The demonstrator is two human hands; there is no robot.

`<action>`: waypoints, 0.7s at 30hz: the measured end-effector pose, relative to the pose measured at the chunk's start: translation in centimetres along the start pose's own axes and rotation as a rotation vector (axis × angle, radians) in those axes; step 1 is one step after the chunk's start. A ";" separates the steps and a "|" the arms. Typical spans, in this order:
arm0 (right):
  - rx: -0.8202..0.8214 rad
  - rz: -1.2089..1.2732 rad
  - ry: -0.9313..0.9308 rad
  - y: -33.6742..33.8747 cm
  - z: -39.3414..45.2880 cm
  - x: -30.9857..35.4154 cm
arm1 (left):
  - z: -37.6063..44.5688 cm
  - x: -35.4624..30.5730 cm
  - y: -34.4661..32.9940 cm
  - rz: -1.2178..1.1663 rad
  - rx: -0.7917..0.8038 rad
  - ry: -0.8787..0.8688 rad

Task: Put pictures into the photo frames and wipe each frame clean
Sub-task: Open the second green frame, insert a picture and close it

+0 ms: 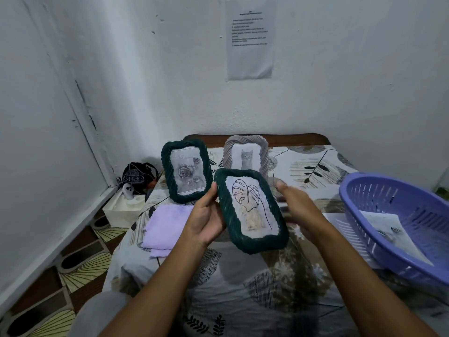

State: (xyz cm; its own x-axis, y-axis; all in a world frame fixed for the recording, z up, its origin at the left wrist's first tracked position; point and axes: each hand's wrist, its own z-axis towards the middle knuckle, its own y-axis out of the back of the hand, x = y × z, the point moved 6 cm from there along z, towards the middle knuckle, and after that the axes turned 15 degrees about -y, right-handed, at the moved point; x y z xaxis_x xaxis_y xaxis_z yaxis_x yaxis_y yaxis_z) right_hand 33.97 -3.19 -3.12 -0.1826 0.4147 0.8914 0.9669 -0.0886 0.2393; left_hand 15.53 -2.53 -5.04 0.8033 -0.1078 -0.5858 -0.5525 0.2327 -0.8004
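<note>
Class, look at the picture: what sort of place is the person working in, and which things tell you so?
Probably a small room in a home, perhaps a bedroom. A patterned bedsheet covers the work surface, a purple laundry-style basket sits on it, and a bag lies in the corner by plain white walls.

A printed sheet (250,37) taped to the wall carries a heading and numbered lines of text, all too small and blurred to read.

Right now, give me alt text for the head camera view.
The left hand holds a dark green frame with a leaf drawing, the blurred right hand beside it. Behind stand a rose frame and a cat frame.
</note>
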 end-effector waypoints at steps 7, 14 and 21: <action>0.215 0.440 -0.214 -1.5 1.0 -4.4 | 0.5 1.7 2.5 0.062 -0.167 0.069; 0.090 0.413 -0.234 -1.6 2.6 -5.9 | 0.6 1.0 4.4 0.479 -0.327 0.144; -0.019 0.229 -0.210 -1.9 3.7 -6.1 | 1.3 0.1 5.8 0.701 -0.371 0.239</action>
State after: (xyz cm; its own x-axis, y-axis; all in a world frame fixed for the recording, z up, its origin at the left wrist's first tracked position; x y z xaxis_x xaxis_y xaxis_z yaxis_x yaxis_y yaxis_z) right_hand 33.88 -2.23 -10.45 0.0821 0.5602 0.8243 0.9748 -0.2172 0.0505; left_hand 12.71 0.07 -9.65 0.1991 -0.2685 -0.9425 -0.9788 -0.0075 -0.2047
